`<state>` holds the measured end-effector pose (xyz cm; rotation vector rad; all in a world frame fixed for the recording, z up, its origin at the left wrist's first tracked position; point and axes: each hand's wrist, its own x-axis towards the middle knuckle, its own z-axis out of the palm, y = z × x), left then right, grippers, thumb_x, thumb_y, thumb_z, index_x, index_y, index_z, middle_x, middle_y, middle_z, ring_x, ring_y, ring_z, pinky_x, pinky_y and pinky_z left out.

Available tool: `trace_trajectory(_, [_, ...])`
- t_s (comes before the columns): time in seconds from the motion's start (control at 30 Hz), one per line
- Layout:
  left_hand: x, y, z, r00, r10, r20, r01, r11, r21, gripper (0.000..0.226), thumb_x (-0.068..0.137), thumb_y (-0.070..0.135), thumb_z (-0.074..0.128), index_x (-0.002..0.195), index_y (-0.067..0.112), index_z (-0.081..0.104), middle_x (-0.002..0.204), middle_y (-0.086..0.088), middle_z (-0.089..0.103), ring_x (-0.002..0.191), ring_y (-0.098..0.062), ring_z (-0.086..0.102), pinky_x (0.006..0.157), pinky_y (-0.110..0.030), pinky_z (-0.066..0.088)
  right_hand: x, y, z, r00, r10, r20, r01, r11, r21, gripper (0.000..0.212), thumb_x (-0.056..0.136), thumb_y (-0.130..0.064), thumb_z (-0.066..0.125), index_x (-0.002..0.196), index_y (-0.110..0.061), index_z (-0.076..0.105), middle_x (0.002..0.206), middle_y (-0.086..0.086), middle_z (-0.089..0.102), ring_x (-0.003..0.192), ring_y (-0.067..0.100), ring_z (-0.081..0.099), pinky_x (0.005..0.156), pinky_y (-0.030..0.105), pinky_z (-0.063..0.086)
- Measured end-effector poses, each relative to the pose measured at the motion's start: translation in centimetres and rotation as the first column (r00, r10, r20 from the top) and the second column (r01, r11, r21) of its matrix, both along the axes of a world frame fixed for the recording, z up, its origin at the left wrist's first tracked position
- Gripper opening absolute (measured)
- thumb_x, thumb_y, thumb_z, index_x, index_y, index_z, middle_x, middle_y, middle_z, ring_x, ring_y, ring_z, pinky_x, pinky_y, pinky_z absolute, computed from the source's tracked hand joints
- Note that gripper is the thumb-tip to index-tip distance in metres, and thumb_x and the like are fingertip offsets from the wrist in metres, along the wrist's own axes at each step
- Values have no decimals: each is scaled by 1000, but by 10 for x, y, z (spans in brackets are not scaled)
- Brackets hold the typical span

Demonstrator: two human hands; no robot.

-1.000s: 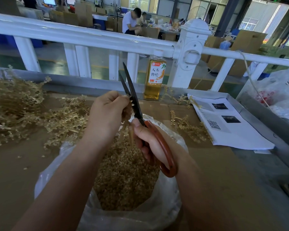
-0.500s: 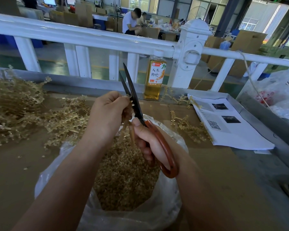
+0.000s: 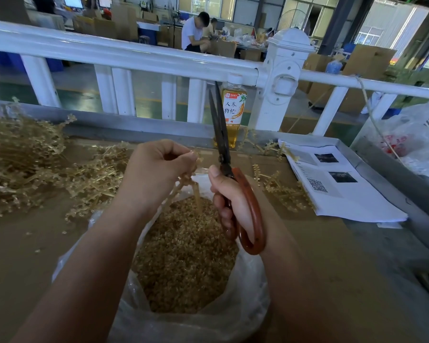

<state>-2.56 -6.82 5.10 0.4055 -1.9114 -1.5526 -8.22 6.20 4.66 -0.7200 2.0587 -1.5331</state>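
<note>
Gripping a pair of large dark-bladed steel scissors (image 3: 220, 134) by their red-brown loop handles, the right grip (image 3: 233, 201) has its fingers curled through the loop and its thumb pressed near the pivot. The scissors run lengthwise from the loop at the wrist up and away to the tips, leaning slightly towards the left grip (image 3: 156, 172). The blades stand almost together.

Just across from the pivot, the left grip pinches a thin golden plastic sprig (image 3: 183, 182) between thumb and curled fingers. The sprig hangs steeply below that grip, its loose end pointing down into the clear plastic bag (image 3: 245, 305) of small golden cut pieces (image 3: 183, 256) beneath both grips.

The likeliest trouble is a nicked left fingertip. The pinch sits very close to the blades, and the sprig shows little free length above the fingers. A cut taken off to one side could also flick a piece past the bag rim onto the brown surface (image 3: 22, 256).

Beyond the left grip lies a heap of uncut golden sprigs (image 3: 22, 157). Past the blade tips stands an amber drink bottle (image 3: 232, 112) against a white railing (image 3: 134, 53), and printed sheets (image 3: 337, 191) lie beyond the right grip.
</note>
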Motion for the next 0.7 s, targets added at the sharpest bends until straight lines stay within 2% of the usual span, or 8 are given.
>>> trace_trajectory(0.2, [2,2,-1,997,8,75,-1,996,-84,14,79,13,70,67,20,68,57,6,67,52,-1,58,51,-14,47,-3,1,4,993,-87,-77,87,996,-9,39,90,-42,54,65,-12,51,35,-11,46,35,4,41,49,23,36])
trace_trajectory(0.3, [1,5,-1,994,21,110,-2,987,-164,12,78,14,71,68,19,69,55,6,65,48,1,55,47,-14,46,-3,1,4,992,-119,-35,117,992,-55,31,85,-39,62,81,-9,56,54,-9,59,41,0,48,50,19,39])
trace_trajectory(0.4, [0,5,-1,989,-3,145,35,975,-219,10,79,14,69,72,20,71,65,6,68,57,-2,59,59,-22,48,-4,-1,2,986,-151,-72,148,988,-40,35,81,-39,66,91,-6,58,81,5,67,53,7,51,55,22,38])
trace_trajectory(0.5, [0,5,-2,979,-77,188,127,955,-268,17,81,9,67,75,24,72,70,10,70,58,3,59,64,-22,45,-6,-3,-1,977,-188,-104,186,982,-23,29,79,-33,70,88,-9,57,80,6,63,58,12,52,55,23,38])
trace_trajectory(0.57, [0,5,-3,980,-93,176,136,958,-253,21,82,5,65,77,25,71,69,11,70,59,2,60,64,-21,46,-8,-4,-2,972,-218,-90,216,976,-34,22,78,-24,72,81,-15,53,82,8,63,65,18,57,61,30,47])
trace_trajectory(0.63, [0,6,-2,988,-97,123,121,973,-199,25,83,2,62,79,25,69,72,10,71,61,-6,64,64,-26,52,-9,-4,-2,965,-254,-72,250,967,-59,22,78,-15,72,78,-17,51,83,8,64,70,23,63,68,38,53])
trace_trajectory(0.7, [0,9,0,998,-59,18,61,987,-152,26,82,0,62,78,25,68,69,10,70,58,-9,65,63,-27,54,-9,-3,-2,955,-296,-25,291,949,-120,20,79,-9,69,78,-15,50,74,5,62,59,17,63,61,34,54])
